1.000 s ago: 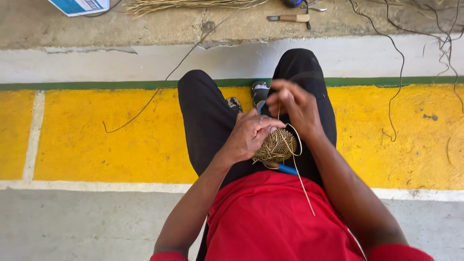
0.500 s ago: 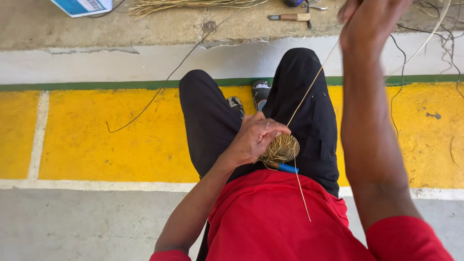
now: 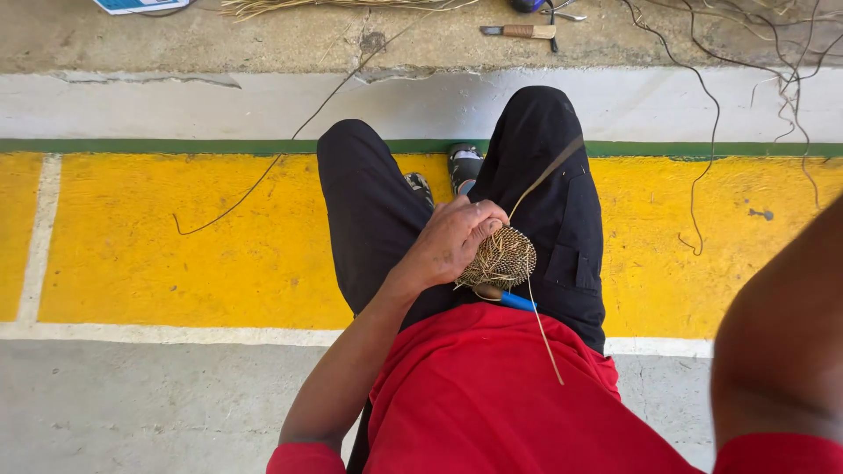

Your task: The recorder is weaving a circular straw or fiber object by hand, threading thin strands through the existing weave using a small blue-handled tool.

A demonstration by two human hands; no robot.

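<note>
A small round woven disc (image 3: 507, 257) rests over the person's lap, the left hand (image 3: 452, 239) curled around its upper left edge. A fibre strand (image 3: 546, 175) runs up from the disc. Just below the disc lies a blue-handled tool (image 3: 516, 301). The right hand is out of view; its grip cannot be told.

Yellow-painted floor (image 3: 176, 254) with a loose strand (image 3: 263, 171) on it; far concrete ledge (image 3: 290, 44) holds a wooden-handled knife (image 3: 520, 32) and dry straw (image 3: 334, 7).
</note>
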